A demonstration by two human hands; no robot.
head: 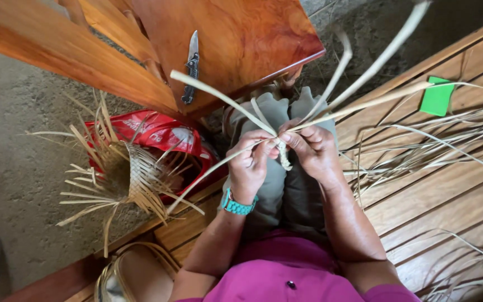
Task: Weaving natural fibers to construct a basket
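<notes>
Head view: left hand (251,162) and right hand (310,148) pinch a braided strip (282,155), fingers closed, apparently gripping pale leaf strands (225,100).

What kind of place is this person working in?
Probably a home porch or workshop used for hand weaving: both hands, left and right, plait a leaf braid, loose strips lie on a slatted wooden bench, and a half-woven basket sits nearby.

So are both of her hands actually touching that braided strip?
Touching. The head view shows the left hand and right hand both pinching the braided strip between their fingertips.
</notes>
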